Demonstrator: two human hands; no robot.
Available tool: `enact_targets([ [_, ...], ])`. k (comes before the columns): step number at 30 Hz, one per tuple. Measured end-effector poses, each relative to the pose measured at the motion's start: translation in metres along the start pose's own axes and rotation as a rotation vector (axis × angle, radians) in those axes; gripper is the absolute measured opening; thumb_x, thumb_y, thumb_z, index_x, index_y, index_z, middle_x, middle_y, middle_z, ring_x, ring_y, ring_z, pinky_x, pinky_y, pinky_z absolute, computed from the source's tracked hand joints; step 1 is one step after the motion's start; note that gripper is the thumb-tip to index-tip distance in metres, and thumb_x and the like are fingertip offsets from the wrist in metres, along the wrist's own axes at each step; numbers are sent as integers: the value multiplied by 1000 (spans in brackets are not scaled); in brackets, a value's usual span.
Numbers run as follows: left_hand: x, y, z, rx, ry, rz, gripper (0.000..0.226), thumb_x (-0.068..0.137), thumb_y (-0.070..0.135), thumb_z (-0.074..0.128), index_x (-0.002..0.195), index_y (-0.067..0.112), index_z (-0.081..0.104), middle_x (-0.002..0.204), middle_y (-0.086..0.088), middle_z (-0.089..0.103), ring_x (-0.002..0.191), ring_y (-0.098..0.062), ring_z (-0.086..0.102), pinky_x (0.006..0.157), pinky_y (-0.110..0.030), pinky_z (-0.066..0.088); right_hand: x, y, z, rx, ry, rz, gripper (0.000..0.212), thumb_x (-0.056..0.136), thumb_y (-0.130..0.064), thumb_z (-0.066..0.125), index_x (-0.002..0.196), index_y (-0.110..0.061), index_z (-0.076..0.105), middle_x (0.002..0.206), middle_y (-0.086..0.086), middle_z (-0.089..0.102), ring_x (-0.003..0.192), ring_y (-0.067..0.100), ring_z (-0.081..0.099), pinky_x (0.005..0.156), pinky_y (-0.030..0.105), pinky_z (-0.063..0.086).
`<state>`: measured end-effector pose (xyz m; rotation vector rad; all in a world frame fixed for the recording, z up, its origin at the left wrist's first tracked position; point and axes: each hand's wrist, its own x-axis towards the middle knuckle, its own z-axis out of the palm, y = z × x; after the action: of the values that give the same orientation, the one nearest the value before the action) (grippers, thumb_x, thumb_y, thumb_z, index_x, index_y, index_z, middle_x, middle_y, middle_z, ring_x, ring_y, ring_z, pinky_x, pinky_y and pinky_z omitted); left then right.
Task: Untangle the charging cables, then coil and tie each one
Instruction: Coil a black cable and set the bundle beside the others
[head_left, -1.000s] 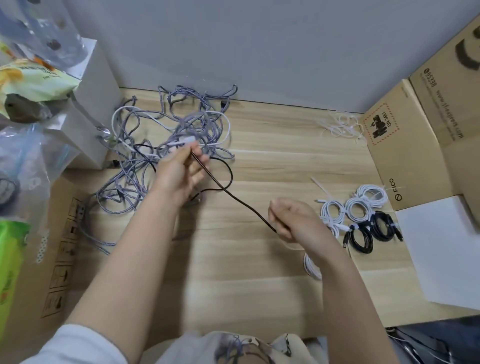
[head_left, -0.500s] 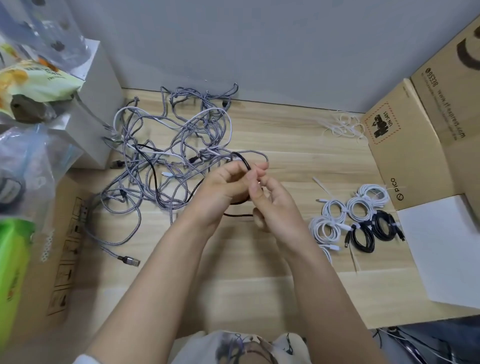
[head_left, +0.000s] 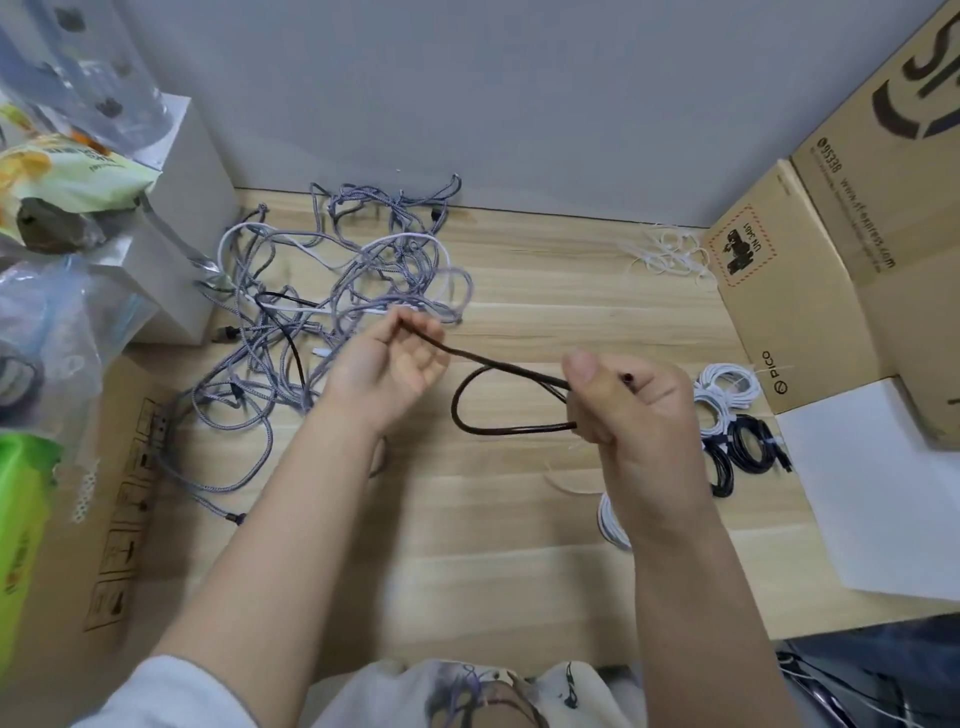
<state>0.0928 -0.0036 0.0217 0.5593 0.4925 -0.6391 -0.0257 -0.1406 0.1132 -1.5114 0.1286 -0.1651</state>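
- Holding a dark cable (head_left: 498, 364) above the counter (head_left: 571, 291), both hands work at mid-frame, the left hand (head_left: 387, 371) to the left of the right hand (head_left: 621, 402).
- The left hand pinches the cable between thumb and fingertips near its upper edge, its other fingers loosely curled, palm turned up toward the camera.
- The right hand is closed round the same cable, thumb on top, fingers curled under; a dark cable tip (head_left: 628, 376) pokes out just above its knuckles.
- Between the hands the cable runs as a slanted strand from the left pinch down to the right fist, and a loop of it hangs out of the fist toward the left, its bend lying between the two wrists.
- A tangle of grey braided and white cables (head_left: 332, 291) lies on the counter behind and to the left of the left hand, its near edge just beside that hand's fingertips.
- Coiled white cables (head_left: 727, 389) and coiled black cables (head_left: 743, 447) lie just right of the right hand, partly hidden by it; another white coil (head_left: 610, 522) shows beside the right forearm.
- Loose white ties (head_left: 667, 254) lie at the back, near a cardboard box (head_left: 810, 291) on the right.
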Motion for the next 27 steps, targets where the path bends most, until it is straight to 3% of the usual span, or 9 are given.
enact_targets([
  [2, 8, 8, -5, -30, 21, 44, 55, 100, 31, 36, 52, 20, 59, 54, 7, 58, 52, -7, 62, 52, -18, 52, -4, -9, -4, 23, -6, -44, 44, 72, -32, 60, 43, -26, 28, 45, -18, 23, 45, 3, 21, 47, 15, 22],
  [4, 10, 10, -5, 17, 16, 89, 46, 100, 33, 37, 60, 23, 58, 54, 9, 59, 52, -4, 61, 50, -16, 50, -5, -11, -4, 26, -21, -50, 44, 71, -26, 61, 45, -24, 26, 45, -16, 23, 44, 2, 22, 47, 12, 24],
  [7, 0, 5, 7, 163, -63, 114, 37, 97, 32, 41, 66, 23, 58, 60, 12, 59, 56, -1, 58, 54, -15, 48, 0, 1, -4, -82, 23, 24, 35, 67, -17, 69, 50, -22, 40, 49, -11, 33, 47, 3, 29, 50, 12, 28],
  [12, -33, -17, 28, 555, -266, 226, 13, 81, 29, 61, 74, 19, 59, 69, 9, 60, 65, -5, 54, 62, -18, 42, 5, 30, 4, -387, 39, 218, 17, 80, -30, 73, 82, -30, 56, 46, -16, 42, 46, 3, 35, 54, 23, 29],
  [14, -44, -23, 31, 626, -341, 248, 12, 70, 30, 71, 67, 19, 68, 67, 9, 63, 66, -4, 58, 61, -15, 46, 7, 34, 10, -418, 64, 202, 13, 82, -38, 69, 85, -34, 57, 57, -12, 58, 53, 6, 47, 60, 29, 41],
  [16, -50, -28, 32, 644, -364, 250, 17, 62, 39, 66, 62, 23, 72, 64, 10, 63, 63, -1, 60, 61, -12, 47, 9, 38, 14, -410, 61, 190, 12, 78, -46, 64, 83, -36, 62, 81, -8, 70, 70, 8, 58, 76, 35, 47],
  [21, -50, -31, 27, 589, -340, 189, 19, 73, 31, 59, 61, 19, 66, 66, 7, 57, 61, -9, 54, 58, -16, 45, 7, 38, 15, -425, 29, 152, 28, 79, -46, 53, 53, -41, 60, 50, -15, 45, 53, 1, 39, 58, 25, 31],
  [25, -38, -30, 23, 388, -324, 43, 14, 80, 25, 49, 70, 17, 53, 71, 3, 55, 64, -9, 51, 62, -19, 43, 6, 32, 17, -487, 44, 146, 38, 80, -47, 53, 45, -33, 50, 46, -11, 30, 49, 5, 29, 52, 24, 23],
  [27, -23, -25, 20, 211, -207, -18, 16, 86, 20, 45, 70, 18, 45, 64, 4, 52, 57, -7, 47, 59, -17, 38, 3, 23, 17, -430, 25, 131, 46, 80, -45, 58, 43, -24, 41, 48, -11, 26, 50, 5, 25, 52, 24, 21],
])
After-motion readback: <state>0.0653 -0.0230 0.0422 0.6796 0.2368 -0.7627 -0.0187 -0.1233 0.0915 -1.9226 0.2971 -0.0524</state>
